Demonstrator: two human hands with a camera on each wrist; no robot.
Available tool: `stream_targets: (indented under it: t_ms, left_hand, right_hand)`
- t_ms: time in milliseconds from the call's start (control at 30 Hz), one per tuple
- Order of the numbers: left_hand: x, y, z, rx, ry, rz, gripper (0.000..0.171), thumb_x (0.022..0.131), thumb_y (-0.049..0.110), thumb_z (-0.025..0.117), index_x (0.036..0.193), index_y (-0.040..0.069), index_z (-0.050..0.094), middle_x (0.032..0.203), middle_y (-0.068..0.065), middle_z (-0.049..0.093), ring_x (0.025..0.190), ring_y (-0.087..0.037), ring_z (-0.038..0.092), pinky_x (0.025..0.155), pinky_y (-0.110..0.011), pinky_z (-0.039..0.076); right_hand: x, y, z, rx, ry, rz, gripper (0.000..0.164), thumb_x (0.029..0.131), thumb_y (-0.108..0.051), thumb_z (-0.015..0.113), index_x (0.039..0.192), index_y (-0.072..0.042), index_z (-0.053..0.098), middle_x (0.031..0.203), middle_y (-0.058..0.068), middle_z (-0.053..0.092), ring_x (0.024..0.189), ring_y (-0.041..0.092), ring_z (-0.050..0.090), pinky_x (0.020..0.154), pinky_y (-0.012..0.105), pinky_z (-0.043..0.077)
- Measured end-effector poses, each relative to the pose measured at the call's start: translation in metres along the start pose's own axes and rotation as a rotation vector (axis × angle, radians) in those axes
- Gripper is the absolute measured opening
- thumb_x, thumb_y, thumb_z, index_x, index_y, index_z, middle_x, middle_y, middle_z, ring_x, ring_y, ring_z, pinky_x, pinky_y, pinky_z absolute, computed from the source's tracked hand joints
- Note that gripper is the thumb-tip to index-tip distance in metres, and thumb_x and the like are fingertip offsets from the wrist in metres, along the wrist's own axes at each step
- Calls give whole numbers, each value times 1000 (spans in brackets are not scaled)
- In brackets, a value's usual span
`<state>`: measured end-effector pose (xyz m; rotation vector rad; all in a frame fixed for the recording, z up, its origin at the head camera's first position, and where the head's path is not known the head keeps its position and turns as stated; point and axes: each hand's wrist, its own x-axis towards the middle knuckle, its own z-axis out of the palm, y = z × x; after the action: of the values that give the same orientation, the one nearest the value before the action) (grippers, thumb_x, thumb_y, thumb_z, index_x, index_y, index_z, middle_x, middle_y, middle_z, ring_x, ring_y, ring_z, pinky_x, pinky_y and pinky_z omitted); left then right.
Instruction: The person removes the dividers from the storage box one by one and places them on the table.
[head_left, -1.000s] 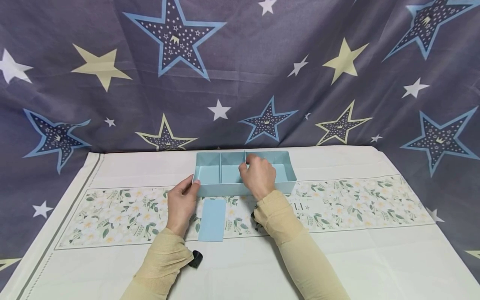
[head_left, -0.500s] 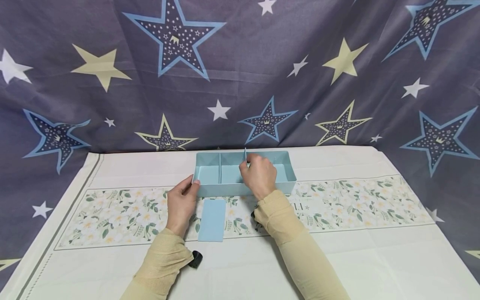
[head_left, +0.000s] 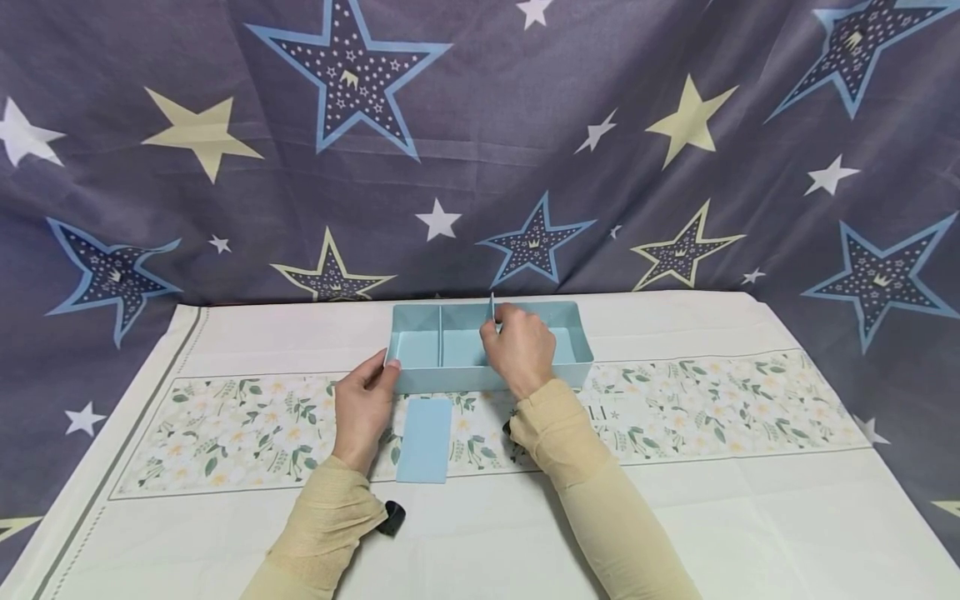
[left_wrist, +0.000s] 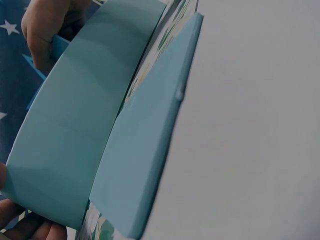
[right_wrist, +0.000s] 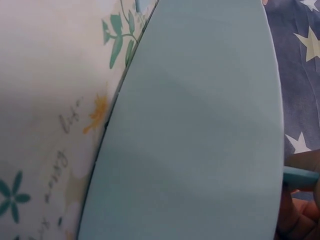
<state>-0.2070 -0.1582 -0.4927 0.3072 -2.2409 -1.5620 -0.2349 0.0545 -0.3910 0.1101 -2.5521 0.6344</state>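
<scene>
The person's tan sleeves [head_left: 596, 479] reach in from the near side of the box, with a small black object [head_left: 392, 518] at the left cuff. Under them, on the person's side of the box, spreads a white tablecloth [head_left: 480, 550]. A flat light-blue panel [head_left: 424, 442] lies on it, just beside the box's near wall, toward the left end. It lies partly over a floral band [head_left: 247, 433] that runs past the box on both sides.

The left hand [head_left: 363, 408] holds the box's left end, its thumb at the near left corner. The pale blue-green box [head_left: 450, 381] stands upright on the cloth, its open top facing up. The right hand [head_left: 520, 346] is over the box, right of its middle, pinching a thin divider [head_left: 492, 307] between thumb and fingers. That divider stands upright and pokes above the box's far rim; its lower edge is hidden. Left of it, a second divider [head_left: 441, 337] crosses the box from near wall to far wall. Beyond the box hangs a dark star-patterned curtain [head_left: 465, 150].
</scene>
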Motion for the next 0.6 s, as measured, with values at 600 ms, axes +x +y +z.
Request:
stream_targets:
  t_ms: [600]
  left_hand:
    - [0, 0, 0, -7, 2, 9, 46, 77, 64, 55, 112, 33, 58, 112, 4, 61, 93, -4, 53, 79, -34, 50]
  right_hand:
    - [2, -2, -6, 35, 37, -11, 14, 78, -21, 53, 81, -14, 66, 66, 10, 64, 52, 23, 52, 42, 43, 44]
